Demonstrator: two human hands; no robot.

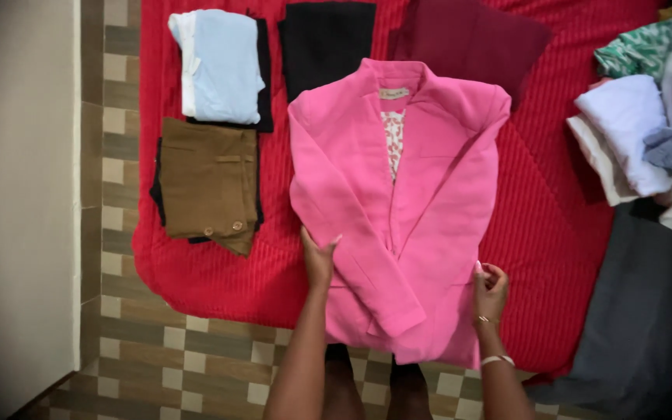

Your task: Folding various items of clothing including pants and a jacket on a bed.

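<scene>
Holding a pink jacket flat at its lower sides on a red cover.

Left hand lies open on the sleeve at 7 o'clock; right hand pinches the hem edge at 5 o'clock. Bare cover shows right of the jacket, at 3 o'clock; folded brown trousers lie near at 9 o'clock. Its hem overhangs the cover's front edge.

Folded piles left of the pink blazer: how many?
2: a light blue and white pile at the top, a brown pile below it, each on dark fabric; more may be hidden beneath.
</scene>
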